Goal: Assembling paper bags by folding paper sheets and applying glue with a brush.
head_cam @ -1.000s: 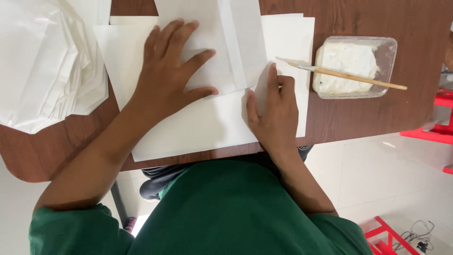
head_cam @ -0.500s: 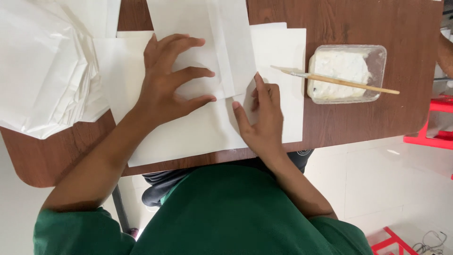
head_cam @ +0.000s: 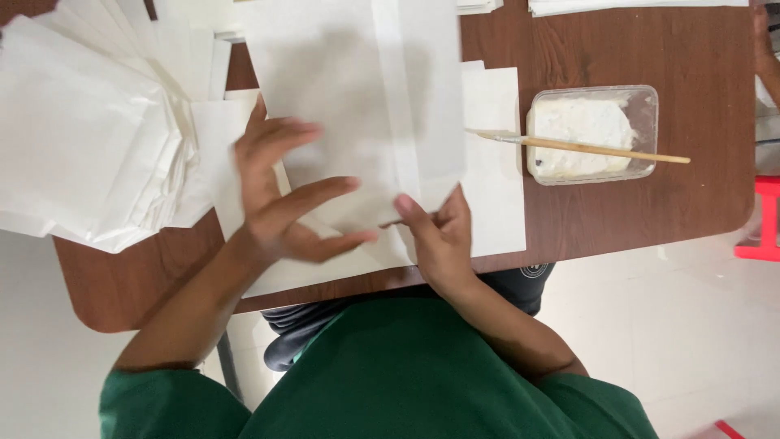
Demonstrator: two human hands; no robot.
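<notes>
A white folded paper sheet [head_cam: 349, 106] with a lengthwise seam is raised off the brown table [head_cam: 617, 219]. My right hand [head_cam: 435, 236] pinches its near edge between thumb and fingers. My left hand [head_cam: 280, 199] hovers beside the sheet's left part with fingers spread, holding nothing. Under both hands lies a larger flat white sheet [head_cam: 496, 187].
A thick fanned stack of white paper [head_cam: 89, 138] covers the table's left side. A clear plastic tub of white paste [head_cam: 589, 134] sits at the right with a wooden-handled brush [head_cam: 585, 148] laid across it. More paper lies at the far edge. A red object [head_cam: 764, 228] stands right.
Both hands were pressing flat on the paper. Now my right hand has lifted the folded sheet's near edge and my left hand has come off the surface.
</notes>
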